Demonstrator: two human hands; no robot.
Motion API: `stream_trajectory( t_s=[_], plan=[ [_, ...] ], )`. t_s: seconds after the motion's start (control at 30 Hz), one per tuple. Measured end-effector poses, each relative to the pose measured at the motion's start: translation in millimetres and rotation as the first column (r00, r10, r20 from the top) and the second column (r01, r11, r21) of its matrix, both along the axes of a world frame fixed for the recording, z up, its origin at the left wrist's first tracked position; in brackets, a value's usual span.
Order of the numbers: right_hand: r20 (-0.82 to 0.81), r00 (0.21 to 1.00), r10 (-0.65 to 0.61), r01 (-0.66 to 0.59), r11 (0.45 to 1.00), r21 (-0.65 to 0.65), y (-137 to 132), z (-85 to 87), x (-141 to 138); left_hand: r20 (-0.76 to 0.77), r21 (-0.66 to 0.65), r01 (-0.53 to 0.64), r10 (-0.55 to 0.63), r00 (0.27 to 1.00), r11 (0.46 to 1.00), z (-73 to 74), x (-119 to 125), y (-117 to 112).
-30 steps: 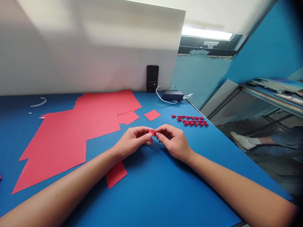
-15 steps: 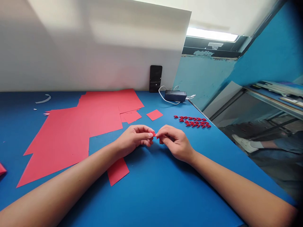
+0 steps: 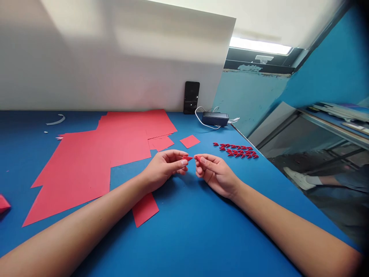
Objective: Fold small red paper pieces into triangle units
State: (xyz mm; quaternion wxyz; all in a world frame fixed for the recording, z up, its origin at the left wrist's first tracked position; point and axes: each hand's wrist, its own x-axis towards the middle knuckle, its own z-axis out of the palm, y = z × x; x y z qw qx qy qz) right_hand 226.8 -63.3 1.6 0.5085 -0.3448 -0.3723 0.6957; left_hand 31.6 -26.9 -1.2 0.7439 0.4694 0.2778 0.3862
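Between thumb and fingers, my left hand (image 3: 166, 168) pinches a small folded red paper piece (image 3: 188, 158) whose point faces right. Close by on the right, my right hand (image 3: 217, 173) is closed on another small folded red paper piece (image 3: 197, 158). A narrow gap separates the two pieces. Both hands are held over the blue table (image 3: 196, 234). A red paper rectangle (image 3: 145, 211) lies partly under my left forearm. Several small folded red triangles (image 3: 238, 151) sit in rows beyond my right hand.
Large red sheets (image 3: 77, 165) overlap at the left, with smaller red pieces (image 3: 163, 142) beside them. A lone red square (image 3: 190, 141) lies ahead. At the back, a phone (image 3: 191, 97) leans on the white board near a dark box with cables (image 3: 215, 118). A person's shoe (image 3: 298, 178) shows at right.
My hands have moved slightly apart, and the right hand has turned so its fingers show. Two separate folded pieces now show between them. The view has shifted slightly.
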Motion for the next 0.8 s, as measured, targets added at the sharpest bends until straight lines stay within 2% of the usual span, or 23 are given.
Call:
stream_trajectory(
  t_s=[0.23,0.5,0.57,0.67,0.73,0.8],
  plan=[
    [-0.022,0.998,-0.059,0.058,0.998,-0.037,1.8,-3.6,0.3,-0.061,0.093,0.014,-0.009,0.998,0.996,2.0,0.9,-2.6],
    [0.03,0.999,-0.022,0.022,1.0,0.004,0.3,-5.0,-0.8,-0.073,0.117,0.023,-0.015,0.997,0.993,2.6,1.7,-4.2],
    [0.097,0.994,-0.042,0.036,0.998,0.06,-1.0,-5.7,-1.4,-0.072,0.118,0.026,-0.018,0.997,0.993,2.6,1.7,-4.0],
    [0.28,0.951,-0.129,0.064,0.971,0.229,-3.2,-6.4,-1.4,-0.063,0.124,0.021,-0.013,0.998,0.992,2.1,1.4,-3.3],
    [0.425,0.879,-0.219,0.042,0.921,0.386,-4.6,-5.9,-0.6,-0.062,0.125,0.016,-0.008,0.998,0.992,1.6,1.2,-2.8],
    [0.531,0.786,-0.316,-0.021,0.845,0.535,-5.6,-4.4,0.3,-0.06,0.125,0.013,-0.005,0.998,0.992,1.2,1.1,-2.5]
  ],
)
